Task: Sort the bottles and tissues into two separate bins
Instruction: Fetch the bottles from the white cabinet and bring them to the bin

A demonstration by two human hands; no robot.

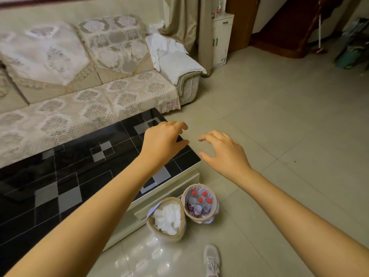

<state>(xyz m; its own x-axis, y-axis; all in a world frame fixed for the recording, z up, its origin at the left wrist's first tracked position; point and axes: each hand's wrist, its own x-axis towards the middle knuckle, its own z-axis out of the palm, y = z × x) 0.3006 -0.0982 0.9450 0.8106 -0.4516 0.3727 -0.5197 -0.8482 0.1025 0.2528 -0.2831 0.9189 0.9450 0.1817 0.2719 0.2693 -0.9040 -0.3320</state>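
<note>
The sofa (83, 84) fills the view from nine to twelve o'clock, draped in lace covers. In front of it runs the black table (60, 176) with its grey squares, stretching from eight o'clock up toward the centre. Pale floor (279, 116) takes up everything from one to five o'clock.

My left arm crosses over the table, and my left hand (162, 140) hovers above its far corner, fingers loosely bent and spread, holding nothing. My right hand (223, 150) hangs just beside it at three o'clock of the left, over the floor, fingers likewise relaxed and curved, gripping nothing.

At six o'clock, on the floor against the table's end, two bins stand touching each other. The left bin (179, 234) holds the white tissues (167, 218) heaped inside. The right bin (213, 208), at one o'clock of the first, holds the bottles (199, 203) upright, their red caps showing.

My shoe (211, 258) sits at five o'clock of the bins, near the bottom edge.
</note>
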